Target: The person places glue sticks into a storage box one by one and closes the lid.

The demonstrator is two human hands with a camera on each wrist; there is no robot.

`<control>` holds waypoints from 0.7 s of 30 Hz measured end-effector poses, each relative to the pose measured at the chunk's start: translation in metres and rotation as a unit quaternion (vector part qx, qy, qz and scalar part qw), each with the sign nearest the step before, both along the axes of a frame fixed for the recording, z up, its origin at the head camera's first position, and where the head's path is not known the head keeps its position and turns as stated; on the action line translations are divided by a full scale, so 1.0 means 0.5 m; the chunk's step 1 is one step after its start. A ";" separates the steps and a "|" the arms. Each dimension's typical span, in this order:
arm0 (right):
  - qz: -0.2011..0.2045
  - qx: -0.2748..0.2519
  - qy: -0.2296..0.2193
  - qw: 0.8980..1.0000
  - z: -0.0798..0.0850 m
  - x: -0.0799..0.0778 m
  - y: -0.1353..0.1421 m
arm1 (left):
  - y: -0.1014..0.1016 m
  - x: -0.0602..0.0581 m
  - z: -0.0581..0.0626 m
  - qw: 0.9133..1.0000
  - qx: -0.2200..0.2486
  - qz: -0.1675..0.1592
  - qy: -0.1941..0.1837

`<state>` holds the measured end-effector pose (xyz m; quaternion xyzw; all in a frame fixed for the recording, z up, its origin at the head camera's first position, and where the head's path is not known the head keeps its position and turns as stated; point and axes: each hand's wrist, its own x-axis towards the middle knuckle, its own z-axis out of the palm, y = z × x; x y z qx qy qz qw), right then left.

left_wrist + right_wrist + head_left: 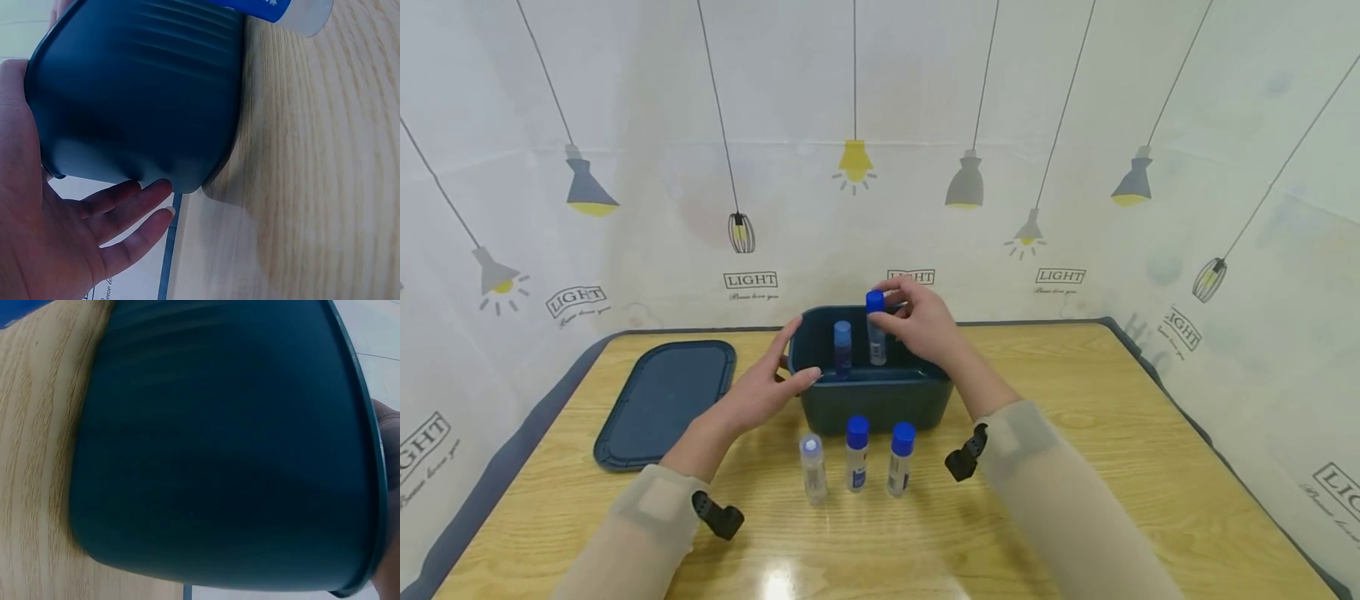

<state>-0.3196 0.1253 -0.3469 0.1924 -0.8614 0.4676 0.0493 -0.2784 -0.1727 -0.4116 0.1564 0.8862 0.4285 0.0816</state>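
Observation:
In the head view my right hand (pixel 921 325) pinches a blue-capped glue stick (pixel 877 333) between thumb and fingers, upright within the mouth of a dark teal bin (pixel 880 404). Another glue stick (pixel 842 346) with a lighter blue cap stands upright inside the bin, left of the held one. My left hand (pixel 763 387) grips the bin's left end, its thumb over the front rim and its other fingers along the outside. From the left wrist view, the fingertips (pixel 159 187) lie against the bin's end wall. The right wrist view mostly shows the bin's side (pixel 219 456).
Before the bin stand two blue-capped glue sticks (pixel 857 454) and a clear one (pixel 813 471) with a pale top. A dark teal lid (pixel 670 400) lies flat on the wooden table (pixel 1060 467) at left. A printed cloth backdrop (pixel 910 217) rises behind.

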 end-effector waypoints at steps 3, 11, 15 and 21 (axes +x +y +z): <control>0.001 0.012 -0.004 1.000 -0.004 -0.006 -0.005 | 0.001 0.001 0.001 1.000 -0.003 0.004 -0.004; 0.000 0.049 -0.031 0.998 -0.020 -0.023 -0.007 | 0.004 0.003 0.003 1.000 -0.003 0.013 -0.013; 0.007 0.067 -0.055 0.996 -0.026 -0.028 -0.008 | 0.002 0.004 0.004 1.000 -0.008 0.015 -0.011; 0.010 0.092 -0.085 0.992 -0.032 -0.030 -0.011 | 0.002 0.004 0.000 1.000 -0.005 0.015 -0.012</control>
